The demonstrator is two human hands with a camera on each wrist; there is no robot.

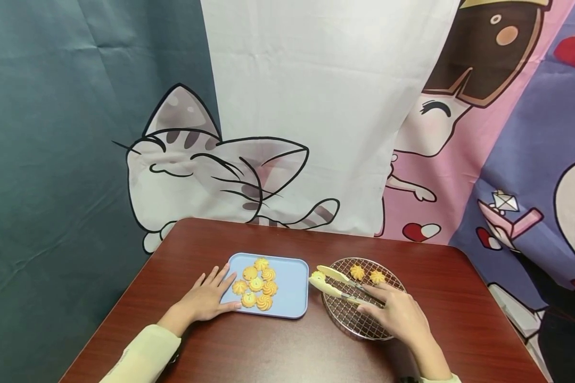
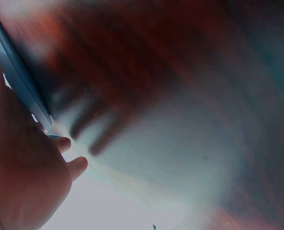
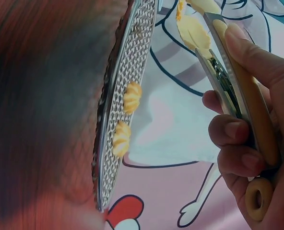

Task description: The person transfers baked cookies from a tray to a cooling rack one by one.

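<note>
My left hand rests at the left edge of a light blue tray, fingers spread and straight, thumb along the near corner. Several golden piped butter cookies lie in the tray's left half. With curled fingers, my right hand grips a pair of tongs with cream-coloured tips and metal arms. Between those tips sits one cookie, held in the air near the tray's right edge. In the right wrist view, the tongs show clearly in the fingers, while the held cookie is partly cut off.
A round wire rack stands right of the tray, under the tongs and right hand. Two cookies, one left and one right, lie on its far side. Behind the brown table hangs a cartoon-printed curtain.
</note>
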